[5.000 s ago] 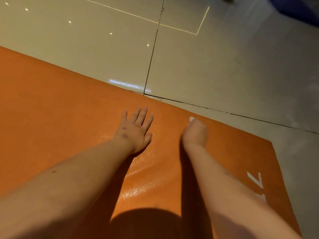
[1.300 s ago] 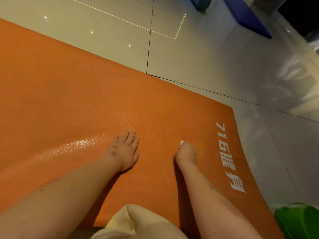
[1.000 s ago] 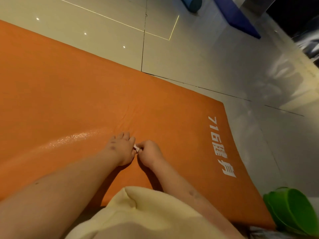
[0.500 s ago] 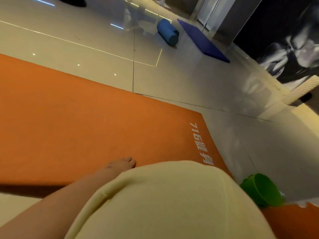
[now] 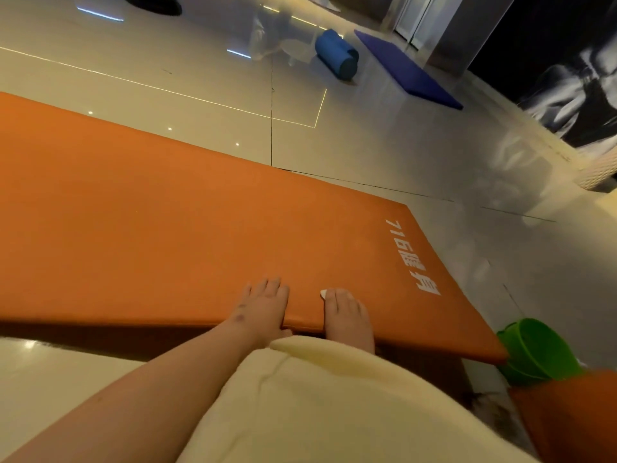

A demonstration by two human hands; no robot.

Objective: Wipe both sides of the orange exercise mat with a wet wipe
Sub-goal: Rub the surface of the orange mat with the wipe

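The orange exercise mat (image 5: 167, 228) lies across the tiled floor, with white print near its right end. Its near edge is raised off the floor and a dark shadow runs beneath it. My left hand (image 5: 263, 305) holds that near edge, fingers flat on top and the thumb tucked at the rim. My right hand (image 5: 347, 315) holds the same edge a little to the right. A small white piece of the wet wipe (image 5: 323, 293) peeks out from under its fingertips. The right thumb is hidden.
A green plastic basin (image 5: 534, 352) stands by the mat's near right corner, beside another orange object (image 5: 567, 416). Far off lie a rolled blue mat (image 5: 337, 55) and a flat blue mat (image 5: 407, 70). My cream garment (image 5: 334, 412) covers the lower view.
Both hands have drawn back from the middle of the mat to its near edge and taken hold of it. That edge now sits off the floor, and the view has tilted up.
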